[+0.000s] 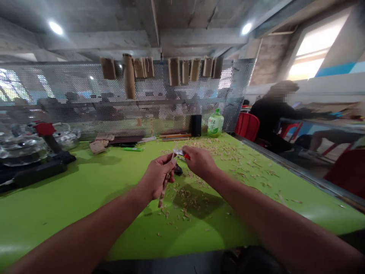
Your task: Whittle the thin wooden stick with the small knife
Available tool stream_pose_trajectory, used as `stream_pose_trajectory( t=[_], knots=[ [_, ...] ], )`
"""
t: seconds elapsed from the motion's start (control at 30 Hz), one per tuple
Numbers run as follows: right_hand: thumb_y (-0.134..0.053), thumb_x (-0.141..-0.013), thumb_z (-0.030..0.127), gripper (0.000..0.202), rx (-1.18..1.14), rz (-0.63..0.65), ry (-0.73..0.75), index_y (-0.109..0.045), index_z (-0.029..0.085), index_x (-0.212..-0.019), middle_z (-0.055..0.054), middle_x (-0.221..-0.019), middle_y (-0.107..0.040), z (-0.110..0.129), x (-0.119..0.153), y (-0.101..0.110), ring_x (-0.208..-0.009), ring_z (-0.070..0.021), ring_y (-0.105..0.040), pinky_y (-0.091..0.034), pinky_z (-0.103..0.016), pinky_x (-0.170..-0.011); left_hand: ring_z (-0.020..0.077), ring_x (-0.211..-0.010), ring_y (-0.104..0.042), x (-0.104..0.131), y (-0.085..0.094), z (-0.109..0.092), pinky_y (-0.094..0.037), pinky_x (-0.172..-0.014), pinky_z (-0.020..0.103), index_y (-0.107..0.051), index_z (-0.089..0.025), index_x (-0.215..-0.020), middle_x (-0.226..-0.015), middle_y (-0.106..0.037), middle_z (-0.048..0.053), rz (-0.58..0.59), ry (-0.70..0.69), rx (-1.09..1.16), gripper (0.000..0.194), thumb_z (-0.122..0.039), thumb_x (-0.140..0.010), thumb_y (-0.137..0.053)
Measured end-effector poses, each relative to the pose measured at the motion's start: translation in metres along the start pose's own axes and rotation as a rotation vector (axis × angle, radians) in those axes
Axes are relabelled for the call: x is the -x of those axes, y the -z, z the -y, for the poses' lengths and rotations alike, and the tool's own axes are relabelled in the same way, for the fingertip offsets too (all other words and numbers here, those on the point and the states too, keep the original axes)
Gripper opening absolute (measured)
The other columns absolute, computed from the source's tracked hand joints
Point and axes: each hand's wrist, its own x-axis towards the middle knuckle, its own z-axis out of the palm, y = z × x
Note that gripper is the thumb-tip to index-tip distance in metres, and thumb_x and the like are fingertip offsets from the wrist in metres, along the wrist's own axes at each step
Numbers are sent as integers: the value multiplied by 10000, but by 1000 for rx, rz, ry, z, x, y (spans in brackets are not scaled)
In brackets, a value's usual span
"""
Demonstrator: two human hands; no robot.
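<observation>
My left hand (156,177) is clamped around a thin, pale wooden stick (164,189), which runs slanting through my fist: its lower end pokes out below toward the smooth bright green tabletop (85,198), its upper end rises between my two hands. My right hand (199,161) is pinched shut on a small red-handled knife (182,154), its short silvery blade meeting the stick's top just beside my left thumb. Both hands hover above the table, close together. Curled, pale wood shavings (188,198) lie scattered beneath them. Farther back stands a green plastic bottle (215,125) against the perforated metal screen (71,95).
</observation>
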Motion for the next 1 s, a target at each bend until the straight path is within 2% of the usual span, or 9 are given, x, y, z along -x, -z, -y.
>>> stream_pose_trajectory(
  t=[0.1, 0.37, 0.57, 0.73, 0.8, 0.87, 0.93, 1.0],
  knots=[
    [-445, -891, 247, 195, 28, 45, 8, -627, 225, -956, -41, -857, -698, 7, 3, 1, -716, -167, -576, -240, -278, -585, 48, -490, -426, 1, -2, 0, -390, -429, 170, -693, -168, -1029, -631, -490, -48, -19, -9, -12, 285, -250, -757, -711],
    [-428, -906, 225, 171, 109, 30, -16, -592, 214, -953, -43, -847, -673, 8, 5, 5, -708, -161, -558, -212, -288, -586, 50, -477, -402, 1, -1, 2, -337, -419, 164, -657, -161, -1159, -593, -479, -51, -61, 10, -50, 386, -238, -783, -696],
    [-411, -911, 232, 177, 130, -4, -27, -586, 210, -925, -42, -833, -663, 8, 3, 4, -671, -151, -536, -187, -299, -571, 43, -455, -370, 3, -5, -3, -304, -407, 157, -667, -149, -1123, -576, -460, -54, -73, 37, -46, 325, -217, -805, -672],
    [-416, -907, 236, 188, 141, -11, -28, -600, 211, -933, -59, -847, -674, 6, -1, 0, -711, -172, -573, -234, -292, -582, 34, -438, -343, 5, -7, -7, -267, -389, 144, -674, -142, -1097, -563, -439, -59, -86, 60, -35, 284, -193, -819, -647],
    [-402, -911, 233, 219, 141, -6, -86, -612, 211, -968, -75, -864, -682, -5, -7, 1, -734, -189, -595, -265, -290, -592, 33, -431, -337, 9, -8, -6, -262, -384, 143, -679, -145, -1105, -561, -440, -58, -79, 89, -42, 293, -187, -817, -645],
    [-379, -909, 211, 267, 150, 12, -240, -623, 205, -1018, -97, -874, -691, -23, -13, 4, -739, -205, -614, -295, -290, -600, 35, -437, -349, 11, -9, -3, -276, -385, 145, -678, -161, -1130, -586, -470, -49, -47, 106, -57, 334, -200, -799, -669],
    [-397, -888, 199, 290, 170, 28, -424, -632, 203, -1058, -117, -892, -695, -44, -18, 9, -760, -229, -627, -321, -295, -612, 38, -450, -364, 11, -8, 1, -294, -389, 148, -679, -180, -1142, -617, -490, -43, -12, 74, -64, 372, -232, -775, -702],
    [-421, -866, 197, 299, 159, 34, -489, -643, 202, -1068, -127, -920, -696, -58, -20, 11, -787, -242, -632, -335, -298, -622, 39, -450, -363, 8, -5, 4, -296, -391, 149, -686, -187, -1124, -607, -468, -50, -8, 27, -61, 363, -257, -769, -712]
  ],
)
